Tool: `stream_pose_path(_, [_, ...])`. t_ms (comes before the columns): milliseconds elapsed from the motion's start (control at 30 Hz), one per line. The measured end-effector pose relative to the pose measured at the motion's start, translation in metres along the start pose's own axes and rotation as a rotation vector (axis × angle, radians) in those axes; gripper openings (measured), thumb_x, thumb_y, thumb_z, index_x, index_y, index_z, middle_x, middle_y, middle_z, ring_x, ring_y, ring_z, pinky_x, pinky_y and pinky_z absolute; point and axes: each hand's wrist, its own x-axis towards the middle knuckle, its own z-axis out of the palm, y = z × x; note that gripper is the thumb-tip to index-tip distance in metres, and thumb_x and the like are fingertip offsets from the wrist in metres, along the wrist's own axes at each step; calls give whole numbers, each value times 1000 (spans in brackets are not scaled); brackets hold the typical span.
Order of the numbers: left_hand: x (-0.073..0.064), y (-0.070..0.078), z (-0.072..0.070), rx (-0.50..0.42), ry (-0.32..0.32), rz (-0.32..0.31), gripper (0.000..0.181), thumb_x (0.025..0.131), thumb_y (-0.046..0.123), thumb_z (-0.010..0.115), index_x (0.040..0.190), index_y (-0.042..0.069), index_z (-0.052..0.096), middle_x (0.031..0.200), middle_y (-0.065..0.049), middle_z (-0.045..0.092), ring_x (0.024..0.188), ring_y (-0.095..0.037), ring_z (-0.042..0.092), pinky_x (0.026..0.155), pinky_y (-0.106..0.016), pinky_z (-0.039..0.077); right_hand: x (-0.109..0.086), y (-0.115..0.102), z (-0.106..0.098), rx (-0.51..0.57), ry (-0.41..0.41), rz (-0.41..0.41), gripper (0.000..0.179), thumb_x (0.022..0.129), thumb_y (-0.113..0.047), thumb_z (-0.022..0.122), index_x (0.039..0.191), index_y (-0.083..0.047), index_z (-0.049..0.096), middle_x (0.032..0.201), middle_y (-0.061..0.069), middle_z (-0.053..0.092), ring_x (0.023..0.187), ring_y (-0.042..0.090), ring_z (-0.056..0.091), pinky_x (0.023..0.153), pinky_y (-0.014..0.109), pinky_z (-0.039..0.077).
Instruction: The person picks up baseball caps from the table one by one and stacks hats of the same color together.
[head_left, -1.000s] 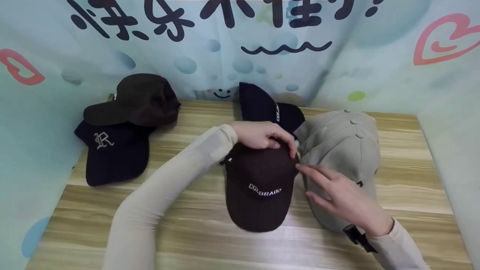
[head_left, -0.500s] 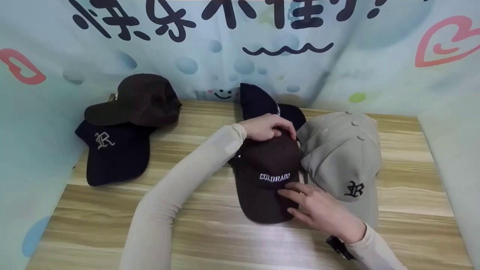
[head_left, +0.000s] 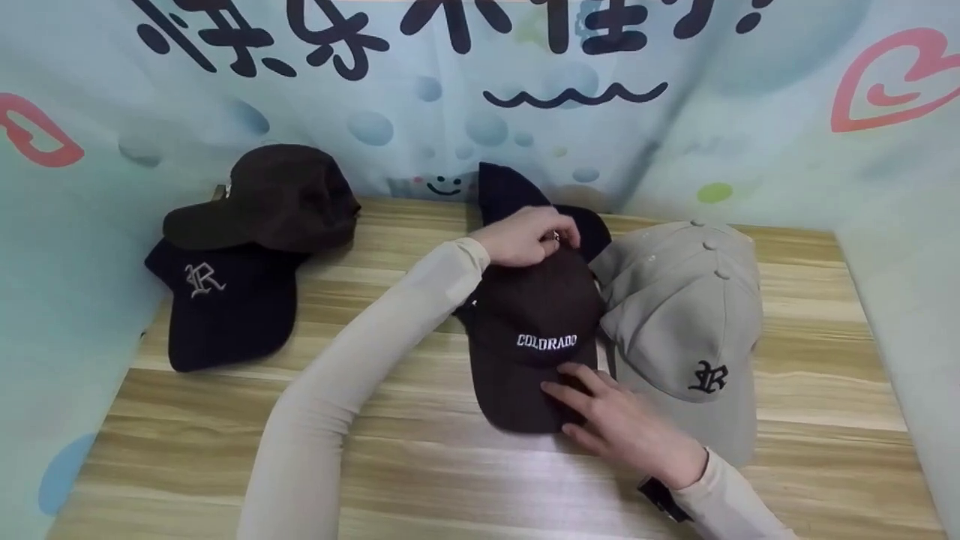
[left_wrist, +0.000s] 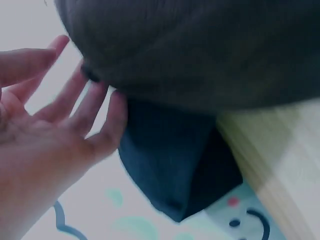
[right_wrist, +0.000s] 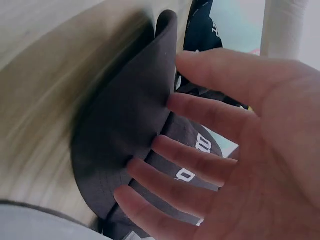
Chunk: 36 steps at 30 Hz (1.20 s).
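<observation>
A dark brown baseball cap (head_left: 536, 307) with white COLORADO lettering lies mid-table, brim toward me. My left hand (head_left: 525, 236) is at the back of its crown. In the left wrist view, the fingers of that hand (left_wrist: 65, 117) are extended and touch the crown's edge, thumb apart. The right hand (head_left: 626, 427) has its fingertips on the brim's right side. From the right wrist, the brim (right_wrist: 120, 115) shows under the spread fingers of this hand (right_wrist: 220, 150). Behind sits a navy cap (head_left: 510, 191), partly hidden by the left hand and brown cap.
Several nested grey caps (head_left: 675, 315), the front one bearing a black R, stand just right of the brown cap. At left, another dark brown cap (head_left: 289, 199) overlaps a navy cap (head_left: 236, 322) with an R. A printed curtain (head_left: 360, 127) hangs behind the wooden table (head_left: 420, 465).
The brown COLORADO cap has shifted back and a little right, toward the navy cap. My left hand moved back with it; the right hand went from the crown's side to the brim.
</observation>
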Motion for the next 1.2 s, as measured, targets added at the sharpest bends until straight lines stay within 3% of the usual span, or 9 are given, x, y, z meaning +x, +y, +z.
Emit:
stream_pose_path(67, [-3,-1,-6,34,52,-40,29,92,-3,47,113,5,65,114,-13,58,107,-25,50,94,-31,37,0,0,1,5,-1,7,51,87,-21,71,134,-12,57,134,15,46,114,34,54,81,45,51])
stream_pose_path(133, [-7,-4,-11,74,101,-120,27,92,-1,48,113,5,64,119,-13,53,112,-27,46,97,-34,35,0,1,1,7,-5,7,51,87,-22,71,134,-11,57,134,16,46,113,35,54,81,45,51])
stream_pose_path(333, [-19,-18,-18,151,192,-458,33,95,13,50,128,8,48,133,-15,35,120,-34,33,89,-46,41,2,5,-8,7,28,-45,49,88,-21,70,133,-9,56,131,16,50,115,33,54,90,47,47])
stream_pose_path(533, [-21,-40,-22,-3,159,-640,67,102,35,42,151,-2,14,152,-25,20,138,-39,24,108,-44,29,8,13,-44,-52,211,-122,46,85,-16,73,127,-4,60,122,16,58,108,29,58,89,43,48])
stream_pose_path(633, [-20,-49,-25,-140,153,-701,71,102,38,43,151,-4,14,154,-23,22,140,-34,24,110,-39,25,8,17,-66,-83,273,-130,44,85,-14,71,126,-2,60,121,16,59,108,29,58,90,41,48])
stream_pose_path(767, [-18,-57,-28,-426,261,-761,60,100,29,51,147,-2,29,147,-18,37,129,-30,43,102,-36,38,6,24,-88,-103,300,-110,42,86,-14,68,125,0,60,123,18,58,115,33,54,95,46,44])
stream_pose_path(933, [-18,-59,-31,-800,422,-758,57,97,15,58,146,0,32,143,-14,40,115,-26,55,89,-35,48,2,37,-104,-94,315,-91,39,86,-11,68,123,-1,61,122,19,58,115,33,53,94,47,43])
stream_pose_path(1067, [-21,-56,-36,-859,479,-719,59,98,11,54,150,5,26,145,-11,35,118,-18,47,89,-32,46,0,47,-109,-89,323,-95,37,84,-7,70,120,0,62,118,19,59,111,33,54,92,46,42])
stream_pose_path(1200, [-23,-51,-47,-867,528,-666,47,99,9,51,144,9,35,135,-10,39,103,-16,44,80,-30,43,-1,56,-113,-98,311,-81,37,83,-5,70,119,2,63,114,20,60,109,36,55,91,50,42])
